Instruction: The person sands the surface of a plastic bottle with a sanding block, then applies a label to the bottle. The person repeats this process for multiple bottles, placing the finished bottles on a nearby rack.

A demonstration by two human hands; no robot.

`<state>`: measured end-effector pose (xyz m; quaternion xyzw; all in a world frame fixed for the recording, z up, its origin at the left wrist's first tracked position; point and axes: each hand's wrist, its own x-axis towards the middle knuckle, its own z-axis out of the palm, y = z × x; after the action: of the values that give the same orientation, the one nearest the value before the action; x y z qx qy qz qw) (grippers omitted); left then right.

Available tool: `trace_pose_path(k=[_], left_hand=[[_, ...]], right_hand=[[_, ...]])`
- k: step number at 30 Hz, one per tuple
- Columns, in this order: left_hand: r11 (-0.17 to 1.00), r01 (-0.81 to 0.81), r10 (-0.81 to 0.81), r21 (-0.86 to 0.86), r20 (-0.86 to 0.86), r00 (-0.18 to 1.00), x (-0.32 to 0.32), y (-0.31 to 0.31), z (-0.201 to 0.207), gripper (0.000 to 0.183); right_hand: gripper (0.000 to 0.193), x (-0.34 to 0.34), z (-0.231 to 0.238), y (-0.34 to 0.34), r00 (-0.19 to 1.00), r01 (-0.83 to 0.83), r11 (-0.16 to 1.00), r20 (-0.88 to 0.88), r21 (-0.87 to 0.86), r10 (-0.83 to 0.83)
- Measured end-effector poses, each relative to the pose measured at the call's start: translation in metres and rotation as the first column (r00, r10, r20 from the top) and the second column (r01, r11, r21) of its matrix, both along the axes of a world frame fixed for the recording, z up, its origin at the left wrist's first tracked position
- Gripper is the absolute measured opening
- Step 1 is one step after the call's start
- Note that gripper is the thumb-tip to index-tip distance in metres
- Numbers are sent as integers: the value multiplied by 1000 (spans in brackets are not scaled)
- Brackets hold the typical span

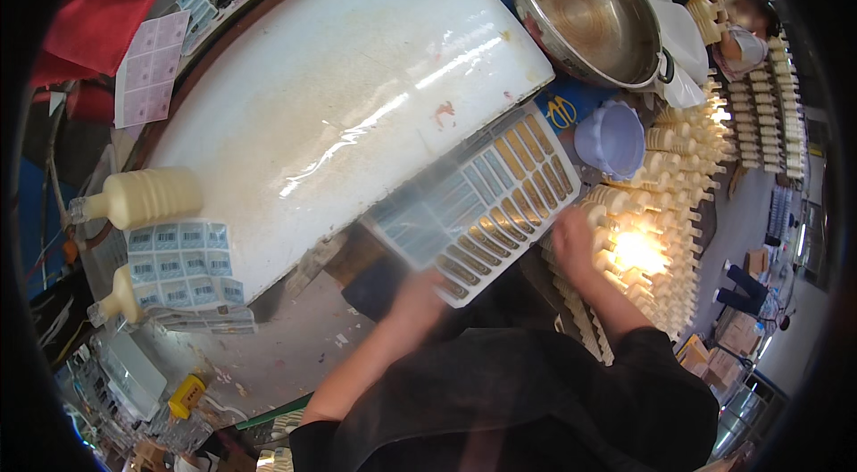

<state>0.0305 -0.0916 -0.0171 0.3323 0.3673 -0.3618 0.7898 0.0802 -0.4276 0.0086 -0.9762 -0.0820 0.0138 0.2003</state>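
A sheet of gold and pale-blue labels (pixel 486 204) is at the counter's (pixel 286 97) near right edge. The left hand (pixel 418 301), blurred, pinches the sheet's near corner; the right hand (pixel 572 236) curls by its right side, though whether it grips I cannot tell. Right of the counter are a metal pan (pixel 616 62), a purple bowl (pixel 611 140) and many cream bottles (pixel 669 195). Blue labels (pixel 183 262) hang at the counter's left end.

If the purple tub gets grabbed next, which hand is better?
Probably the right hand: it's by the sticker sheet's right end, near the purple tub. The left hand is farther, at the sheet's bottom corner.
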Motion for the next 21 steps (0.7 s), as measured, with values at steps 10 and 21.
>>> trace_pose_path(k=[10,21], left_hand=[[995,-78,80,-66,17,997,18,10,-4,26],[923,-287,239,-257,-204,949,41,6,42,44]], right_hand=[[37,-3,-10,141,784,-67,883,-523,465,335],[31,-13,-32,130,867,-205,907,-363,367,342]])
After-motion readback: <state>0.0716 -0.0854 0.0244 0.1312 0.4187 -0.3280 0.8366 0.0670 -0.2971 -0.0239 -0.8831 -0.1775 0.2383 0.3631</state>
